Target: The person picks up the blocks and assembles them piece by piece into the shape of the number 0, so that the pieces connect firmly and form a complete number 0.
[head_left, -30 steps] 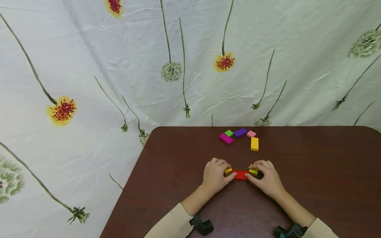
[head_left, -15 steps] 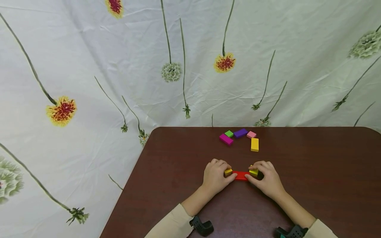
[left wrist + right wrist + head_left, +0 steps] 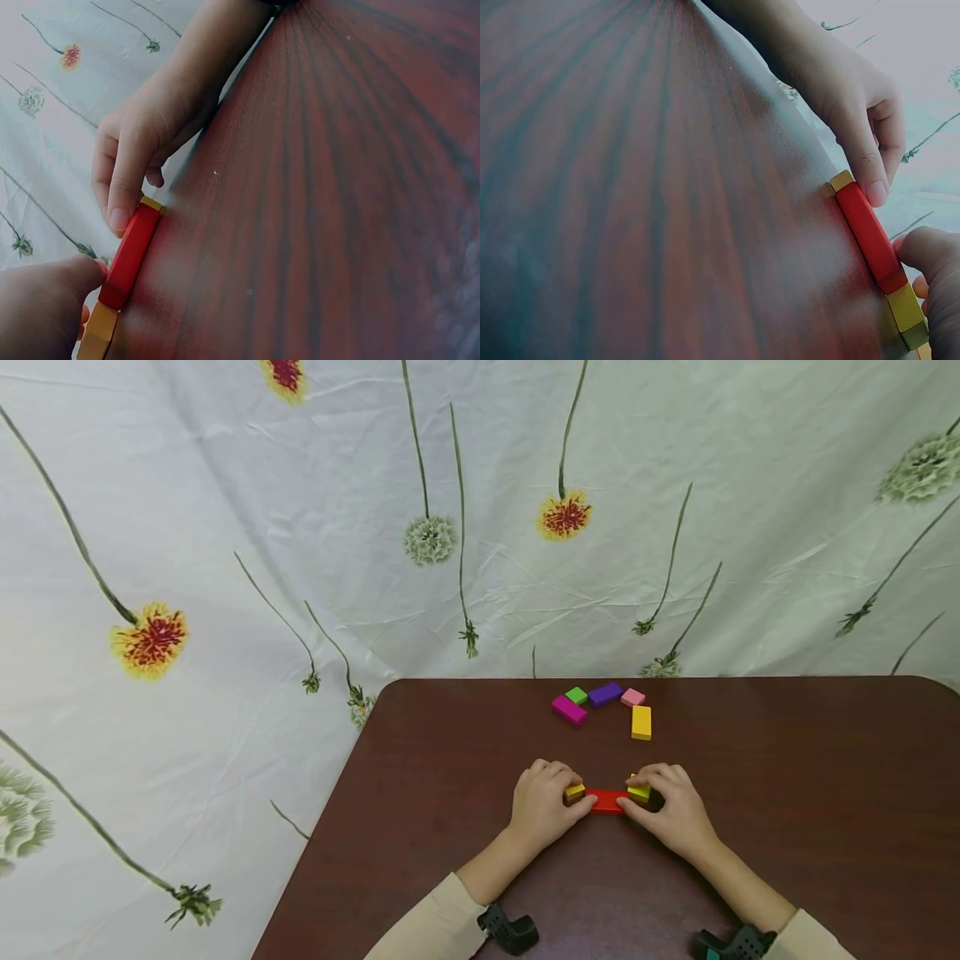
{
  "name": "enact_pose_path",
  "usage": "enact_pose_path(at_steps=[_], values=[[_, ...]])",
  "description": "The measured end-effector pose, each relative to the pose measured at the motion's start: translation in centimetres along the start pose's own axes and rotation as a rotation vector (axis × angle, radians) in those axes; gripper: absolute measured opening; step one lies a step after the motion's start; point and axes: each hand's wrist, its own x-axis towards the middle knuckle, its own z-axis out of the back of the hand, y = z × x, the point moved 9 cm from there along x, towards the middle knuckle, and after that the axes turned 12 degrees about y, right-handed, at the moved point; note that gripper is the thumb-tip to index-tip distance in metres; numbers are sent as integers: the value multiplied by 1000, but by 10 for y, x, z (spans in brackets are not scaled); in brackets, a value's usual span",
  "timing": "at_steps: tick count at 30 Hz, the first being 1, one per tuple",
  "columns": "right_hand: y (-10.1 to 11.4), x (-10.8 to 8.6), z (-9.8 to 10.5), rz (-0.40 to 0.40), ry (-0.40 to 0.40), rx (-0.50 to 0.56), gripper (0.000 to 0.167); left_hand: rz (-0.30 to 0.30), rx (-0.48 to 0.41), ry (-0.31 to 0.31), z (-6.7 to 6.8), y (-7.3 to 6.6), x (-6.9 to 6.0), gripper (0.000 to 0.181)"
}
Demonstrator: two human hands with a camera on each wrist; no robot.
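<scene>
A red block (image 3: 607, 802) lies flat on the table between two yellow blocks, an orange-yellow block (image 3: 574, 792) at its left end and a lemon-yellow block (image 3: 639, 793) at its right. My left hand (image 3: 542, 802) has its thumb on the red block and curled fingers at the orange-yellow one. Mirroring it, my right hand (image 3: 677, 810) puts its thumb on the red block's other end, fingers over the lemon-yellow block. Both wrist views show the pieces meeting end to end. Fingers hide the blocks' far sides.
Toward the back edge of the brown table (image 3: 787, 760) lie a magenta block (image 3: 570, 710), a green block (image 3: 577, 696), a purple block (image 3: 605, 695), a pink block (image 3: 633, 697) and another yellow block (image 3: 641, 723). Behind hangs a flowered white cloth (image 3: 345, 485).
</scene>
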Motion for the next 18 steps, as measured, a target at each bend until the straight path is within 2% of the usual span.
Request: enact_pose_path(at_steps=[18], values=[[0, 1, -1, -9, 19, -7, 25, 7, -10, 1, 0, 0, 0, 25]])
